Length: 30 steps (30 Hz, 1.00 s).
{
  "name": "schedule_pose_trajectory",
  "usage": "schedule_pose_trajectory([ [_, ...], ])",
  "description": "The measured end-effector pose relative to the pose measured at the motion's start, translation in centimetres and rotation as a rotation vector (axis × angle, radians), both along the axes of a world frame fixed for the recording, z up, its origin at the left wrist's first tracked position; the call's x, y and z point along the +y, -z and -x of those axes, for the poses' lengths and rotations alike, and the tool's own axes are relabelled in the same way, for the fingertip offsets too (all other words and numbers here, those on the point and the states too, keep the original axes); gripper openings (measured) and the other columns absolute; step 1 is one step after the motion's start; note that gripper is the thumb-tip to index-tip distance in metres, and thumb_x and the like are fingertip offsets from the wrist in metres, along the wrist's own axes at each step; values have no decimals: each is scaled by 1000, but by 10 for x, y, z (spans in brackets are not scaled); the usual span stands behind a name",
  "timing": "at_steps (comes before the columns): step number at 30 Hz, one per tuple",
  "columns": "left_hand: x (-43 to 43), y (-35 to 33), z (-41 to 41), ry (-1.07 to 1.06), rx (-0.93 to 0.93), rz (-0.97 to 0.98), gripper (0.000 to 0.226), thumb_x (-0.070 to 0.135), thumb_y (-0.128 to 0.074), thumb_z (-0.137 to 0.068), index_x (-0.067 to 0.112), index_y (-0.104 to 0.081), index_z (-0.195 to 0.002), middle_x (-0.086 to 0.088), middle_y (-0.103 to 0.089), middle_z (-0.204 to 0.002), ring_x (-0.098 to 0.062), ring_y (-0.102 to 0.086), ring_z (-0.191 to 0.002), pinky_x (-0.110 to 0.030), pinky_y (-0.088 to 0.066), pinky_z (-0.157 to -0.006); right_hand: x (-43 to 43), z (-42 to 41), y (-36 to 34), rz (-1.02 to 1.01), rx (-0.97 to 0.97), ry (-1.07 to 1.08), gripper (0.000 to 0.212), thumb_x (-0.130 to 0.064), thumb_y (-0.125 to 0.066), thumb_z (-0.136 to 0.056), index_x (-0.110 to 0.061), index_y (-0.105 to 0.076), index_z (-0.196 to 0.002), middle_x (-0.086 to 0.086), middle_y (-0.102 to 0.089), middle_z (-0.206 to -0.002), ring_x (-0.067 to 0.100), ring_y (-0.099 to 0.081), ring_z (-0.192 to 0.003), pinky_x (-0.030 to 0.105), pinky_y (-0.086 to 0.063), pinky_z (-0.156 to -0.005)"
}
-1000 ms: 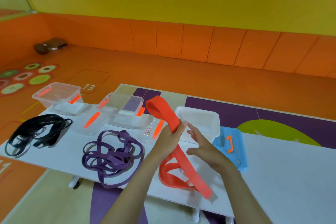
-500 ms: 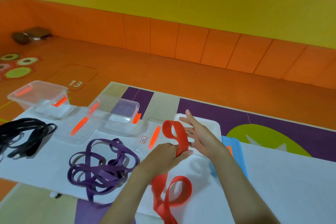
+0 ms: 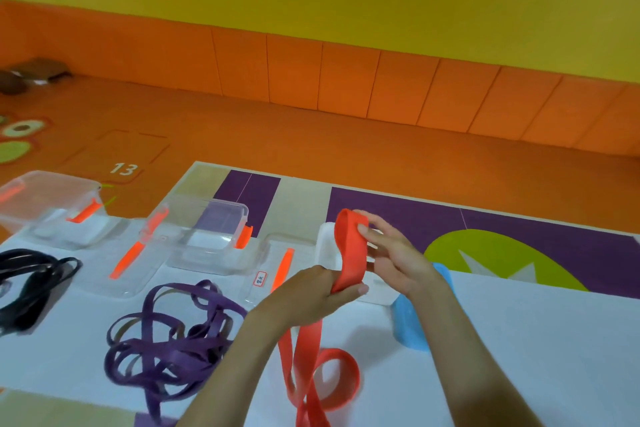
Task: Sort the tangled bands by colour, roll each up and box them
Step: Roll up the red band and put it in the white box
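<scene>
A wide red band (image 3: 349, 253) stands up in a loop between my hands over the white table (image 3: 519, 340). My left hand (image 3: 311, 295) grips it low, thumb across the front. My right hand (image 3: 391, 253) pinches the top of the loop, fingers behind it. The rest of the red band hangs down and curls past the table's near edge. A purple tangle of bands (image 3: 173, 347) lies to the left, a black tangle (image 3: 27, 284) at the far left. A white box (image 3: 325, 246) sits behind the red loop, partly hidden.
Two clear boxes (image 3: 207, 236) (image 3: 52, 208) with orange clips stand along the back left. Clear lids (image 3: 128, 267) (image 3: 270, 270) lie flat beside them. A blue lid (image 3: 412, 322) lies under my right forearm. The orange floor lies beyond the table.
The red loop has been turned over further and now stands taller. My right hand went from spread fingers behind it to pinching its top. The camera has shifted slightly.
</scene>
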<state>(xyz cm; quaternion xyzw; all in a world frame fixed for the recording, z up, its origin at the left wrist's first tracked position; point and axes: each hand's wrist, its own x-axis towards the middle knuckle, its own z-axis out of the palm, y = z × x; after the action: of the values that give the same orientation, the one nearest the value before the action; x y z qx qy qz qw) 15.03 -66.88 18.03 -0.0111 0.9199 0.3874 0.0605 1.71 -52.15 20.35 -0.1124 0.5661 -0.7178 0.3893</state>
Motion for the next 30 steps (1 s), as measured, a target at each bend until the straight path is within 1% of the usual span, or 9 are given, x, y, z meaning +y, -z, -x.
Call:
schedule_pose_trajectory([
  [2, 4, 1, 7, -23, -22, -176, 30, 64, -51, -102, 42, -72, -106, 3, -63, -69, -14, -65, -67, -34, -59, -78, 8, 11, -6, 118, 52, 89, 48, -12, -77, -83, -20, -65, -129, 12, -72, -113, 26, -70, -101, 38, -60, -79],
  [4, 11, -1, 14, -63, -5, -362, 30, 50, -58, -104, 50, -61, -135, 3, -76, -89, -16, -74, -81, -33, -60, -89, 15, 18, -15, 175, 148, 147, 49, -5, -79, -77, -18, -65, -122, 10, -72, -107, 25, -71, -98, 36, -61, -77],
  [8, 28, -23, 34, -147, 80, -651, 33, 20, -62, -105, 23, -58, -138, -21, -77, -98, -29, -77, -96, -41, -59, -98, 19, 28, -32, 261, 325, 162, 42, -2, -80, -78, -20, -69, -115, 10, -72, -103, 23, -70, -94, 34, -61, -71],
  [11, 36, -43, 51, -181, 77, -830, 30, 25, -55, -109, 2, -56, -128, -35, -72, -99, -38, -75, -86, -43, -63, -86, 18, 39, -39, 281, 436, 189, 40, 6, -77, -84, -24, -72, -110, 5, -71, -109, 22, -66, -102, 34, -62, -76],
  [16, 39, -57, 78, -342, 221, -726, 42, 41, -40, -113, 5, -64, -116, -18, -65, -67, -28, -60, -50, -33, -54, -56, 22, 56, -57, 249, 702, 245, 40, 9, -79, -84, -26, -71, -103, -3, -72, -103, 18, -66, -99, 31, -57, -85],
  [19, 39, -56, 86, -461, 367, -583, 36, 39, -40, -114, 14, -66, -108, -13, -58, -59, -26, -52, -43, -34, -47, -47, 27, 62, -61, 58, 971, 277, 35, -3, -84, -85, -25, -68, -108, -12, -72, -106, 14, -69, -102, 30, -58, -89],
  [24, 42, -42, 87, -622, 447, -356, 25, 44, -40, -112, 39, -63, -102, 1, -61, -59, -18, -60, -46, -43, -56, -52, 36, 56, -47, -269, 1236, 212, 34, -25, -81, -87, -31, -61, -114, -17, -69, -112, 8, -65, -109, 40, -58, -93],
  [27, 40, -34, 84, -674, 457, -203, 24, 49, -38, -111, 43, -61, -112, 16, -62, -61, -8, -62, -51, -36, -59, -57, 43, 45, -38, -348, 1348, 263, 33, -33, -83, -84, -30, -62, -110, -19, -71, -103, 2, -65, -100, 32, -59, -86],
  [30, 45, -34, 79, -673, 452, -128, 27, 51, -37, -110, 41, -60, -121, 13, -60, -60, -7, -65, -57, -31, -59, -60, 44, 34, -28, -371, 1430, 417, 37, -30, -85, -85, -22, -68, -116, -14, -76, -95, 0, -69, -86, 24, -61, -75],
])
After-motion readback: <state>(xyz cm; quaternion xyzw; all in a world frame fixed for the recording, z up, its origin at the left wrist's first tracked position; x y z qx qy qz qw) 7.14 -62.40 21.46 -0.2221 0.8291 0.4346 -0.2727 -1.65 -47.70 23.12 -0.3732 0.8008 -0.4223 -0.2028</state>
